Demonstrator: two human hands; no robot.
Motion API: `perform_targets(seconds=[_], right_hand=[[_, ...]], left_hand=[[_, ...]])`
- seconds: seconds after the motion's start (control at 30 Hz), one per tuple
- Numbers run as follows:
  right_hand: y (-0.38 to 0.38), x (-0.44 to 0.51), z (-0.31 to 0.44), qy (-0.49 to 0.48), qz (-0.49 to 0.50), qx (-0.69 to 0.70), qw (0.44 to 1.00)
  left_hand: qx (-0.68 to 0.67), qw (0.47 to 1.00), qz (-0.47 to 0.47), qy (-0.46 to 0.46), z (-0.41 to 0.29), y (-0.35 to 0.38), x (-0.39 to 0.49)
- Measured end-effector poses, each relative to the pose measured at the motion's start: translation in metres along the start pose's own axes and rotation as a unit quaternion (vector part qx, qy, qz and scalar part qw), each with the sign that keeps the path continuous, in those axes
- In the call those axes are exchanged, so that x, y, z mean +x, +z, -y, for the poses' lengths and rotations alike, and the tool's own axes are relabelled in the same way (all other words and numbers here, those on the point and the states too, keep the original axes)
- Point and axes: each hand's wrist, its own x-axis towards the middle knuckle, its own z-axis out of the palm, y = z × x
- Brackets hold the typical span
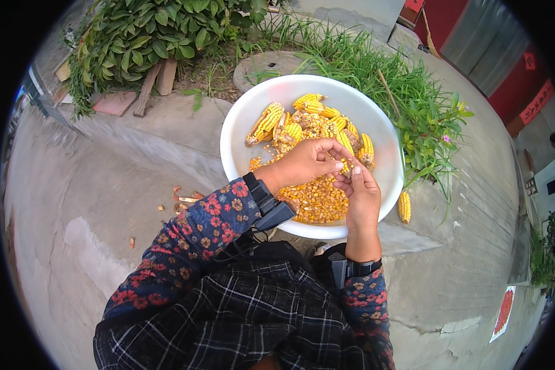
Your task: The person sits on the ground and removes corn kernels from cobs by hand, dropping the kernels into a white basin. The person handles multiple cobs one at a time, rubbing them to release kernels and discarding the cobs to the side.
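Observation:
Over a wide white basin (388,138), both hands meet on a small piece of corn cob (346,169) that still bears some yellow kernels. My left hand (305,159) grips it from the left, thumb and fingers around it. From the right, my right hand (363,189) pinches the same piece with its thumb against the kernels. My fingers hide much of the cob. Loose corn kernels (317,203) are heaped in the near part of the basin. Several yellow corn cobs (267,121) lie piled in its far part, some with brown, damaged ends.
One corn cob (404,207) lies on concrete right of the basin. Stripped cob pieces (185,198) litter the ground at left. Grass (365,64) and a leafy bush (162,32) grow beyond, near a round concrete cover (268,67). A concrete step edge (157,148) runs beside the basin.

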Motion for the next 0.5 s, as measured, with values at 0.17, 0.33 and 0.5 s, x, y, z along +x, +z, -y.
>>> perform_targets(seconds=[0.17, 0.33, 0.5], right_hand=[[-0.0009, 0.0015, -0.0051, -0.052, -0.053, -0.06, 0.995], [-0.0062, 0.0004, -0.0064, -0.051, -0.06, -0.076, 0.994], [-0.0046, -0.0016, -0.003, -0.016, -0.057, -0.046, 0.997]], left_hand=[[0.048, 0.998, -0.027, 0.016, 0.0022, 0.0, -0.0008], [0.05, 0.998, -0.023, 0.004, 0.0065, 0.0001, -0.0007], [0.072, 0.997, -0.012, -0.035, 0.0071, -0.0042, -0.0019]])
